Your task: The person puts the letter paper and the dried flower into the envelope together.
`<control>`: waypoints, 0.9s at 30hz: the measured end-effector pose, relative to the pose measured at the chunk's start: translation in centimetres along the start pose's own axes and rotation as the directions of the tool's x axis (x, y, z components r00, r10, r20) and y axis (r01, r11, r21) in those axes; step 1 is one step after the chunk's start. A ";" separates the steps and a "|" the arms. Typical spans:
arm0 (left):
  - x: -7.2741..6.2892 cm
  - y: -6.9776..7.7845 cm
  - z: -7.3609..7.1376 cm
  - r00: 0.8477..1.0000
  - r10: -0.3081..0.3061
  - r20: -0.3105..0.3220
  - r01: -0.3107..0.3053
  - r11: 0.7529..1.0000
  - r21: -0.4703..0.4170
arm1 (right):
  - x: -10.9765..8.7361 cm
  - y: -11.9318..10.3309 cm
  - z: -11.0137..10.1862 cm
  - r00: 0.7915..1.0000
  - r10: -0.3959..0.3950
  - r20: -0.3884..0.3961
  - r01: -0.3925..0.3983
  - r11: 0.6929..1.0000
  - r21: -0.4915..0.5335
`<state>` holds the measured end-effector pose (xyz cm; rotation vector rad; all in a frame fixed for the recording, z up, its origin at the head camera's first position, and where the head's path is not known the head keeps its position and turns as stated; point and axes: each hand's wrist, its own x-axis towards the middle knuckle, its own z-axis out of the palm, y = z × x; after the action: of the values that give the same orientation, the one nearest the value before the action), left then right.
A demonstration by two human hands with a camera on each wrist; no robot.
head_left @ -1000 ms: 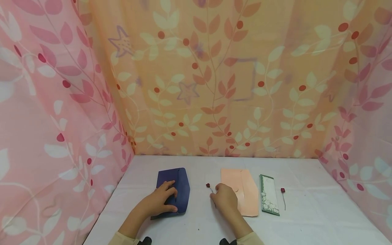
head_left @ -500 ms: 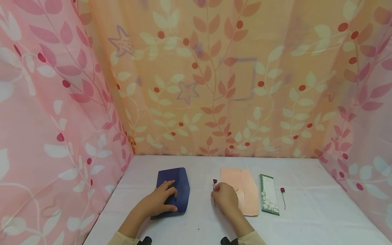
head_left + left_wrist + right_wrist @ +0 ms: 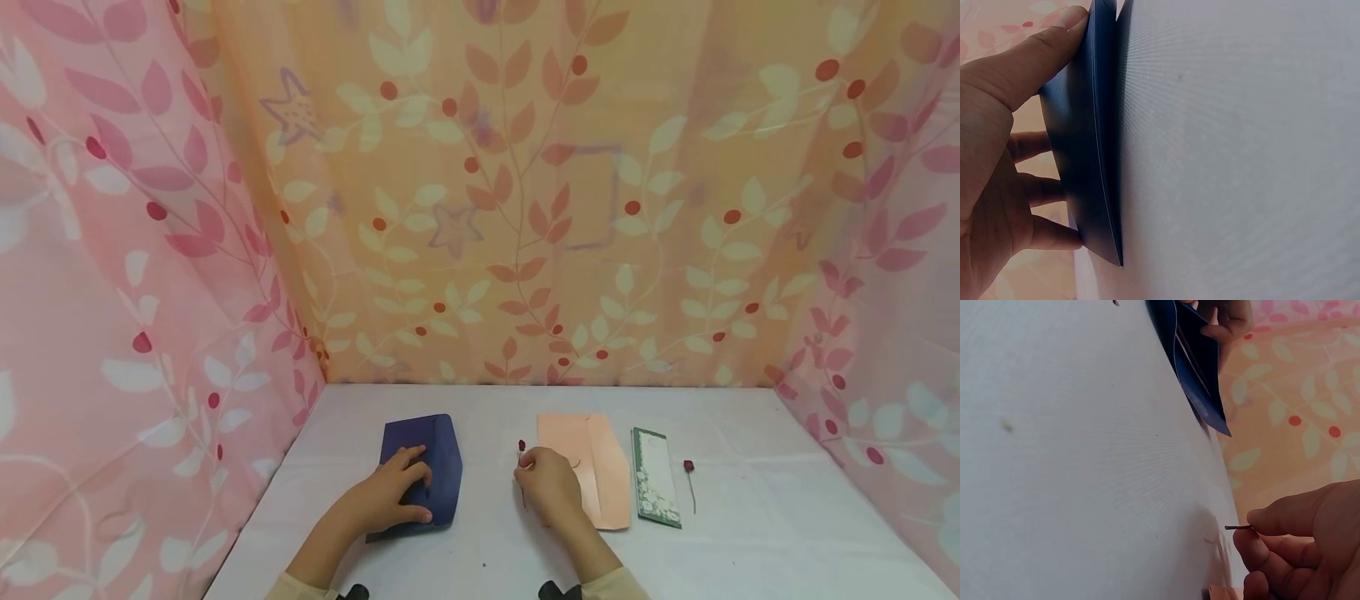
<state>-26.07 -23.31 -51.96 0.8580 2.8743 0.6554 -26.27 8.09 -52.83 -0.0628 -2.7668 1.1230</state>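
A dark blue envelope (image 3: 447,483) lies at the left of the table, its flap side to the right. My left hand (image 3: 386,496) rests on it with spread fingers, thumb near the close edge and fingertips on the upper face. In the right wrist view the envelope (image 3: 1200,381) gapes a little along its edge. Between thumb and forefinger my right hand (image 3: 551,487) pinches the thin stem of a small red artificial rose (image 3: 522,446), bloom pointing away from me. The stem end (image 3: 1235,527) sticks out past the fingertips. Beside that hand lies a peach envelope (image 3: 611,475), partly covered by it.
Right of the peach envelope lies a white card with a green floral border (image 3: 657,479). A second small red rose (image 3: 688,467) lies farther right. The white-covered table (image 3: 480,542) ends at hanging floral curtains (image 3: 480,317) behind and at both sides.
My right hand has turned the rose from a leftward slant to nearly straight, its bloom shifting right. The left hand stays on the blue envelope. The head view has shifted slightly.
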 end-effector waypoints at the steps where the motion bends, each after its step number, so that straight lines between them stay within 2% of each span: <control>1: 0.0 -0.1 0.0 1.000 -0.002 0.000 0.002 1.000 -0.001 | 0.0 0.0 0.0 1.000 -0.002 0.001 0.002 1.000 0.000; 16: -0.2 -0.4 0.1 1.000 0.002 -0.005 -0.002 1.000 -0.005 | 0.0 -0.8 -0.4 1.000 -0.006 0.023 0.005 0.999 0.040; 27: 0.2 -0.3 0.0 1.000 0.015 0.001 -0.015 1.000 -0.007 | -0.1 -1.2 -0.2 0.998 -0.049 0.045 0.042 0.988 0.147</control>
<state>-26.38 -23.44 -52.04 0.8796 2.8659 0.6665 -26.08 7.37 -51.82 0.0449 -2.7029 1.3285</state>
